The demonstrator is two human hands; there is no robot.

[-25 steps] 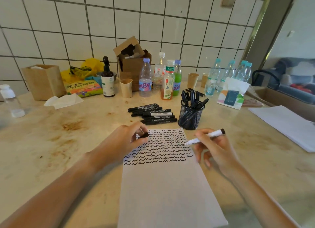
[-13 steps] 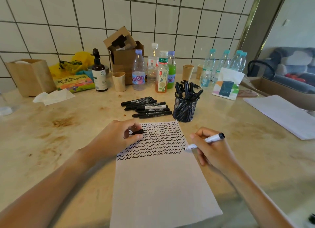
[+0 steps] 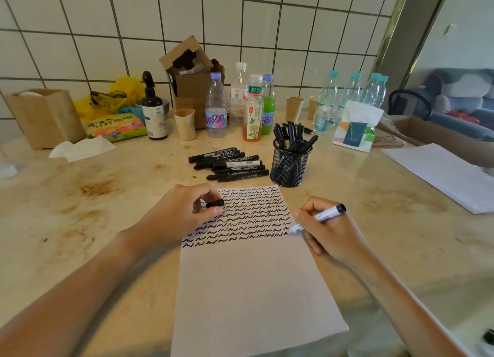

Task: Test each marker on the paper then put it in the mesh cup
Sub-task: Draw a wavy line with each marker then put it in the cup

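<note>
A white sheet of paper [image 3: 246, 290] lies in front of me, its upper part filled with rows of black squiggles. My right hand [image 3: 330, 232] grips an uncapped white marker [image 3: 318, 219] with its tip on the paper's right edge, at the end of the lowest rows. My left hand [image 3: 181, 215] rests on the paper's upper left corner and pinches the black marker cap [image 3: 214, 203]. Behind the paper several black markers [image 3: 230, 164] lie in a pile. To their right stands the black mesh cup [image 3: 290, 167], which holds several markers.
Bottles [image 3: 216, 108], paper cups [image 3: 185, 124], a brown spray bottle [image 3: 153, 110], cardboard boxes [image 3: 192, 86] and a tissue pack [image 3: 355, 132] line the back of the stained table. Another white sheet [image 3: 443, 175] lies at the right. Crumpled tissue [image 3: 80, 149] lies at the left.
The right hand has lowered the marker's tip onto the paper's right edge. The left hand keeps pinching the cap on the upper left corner. The camera has tilted slightly.
</note>
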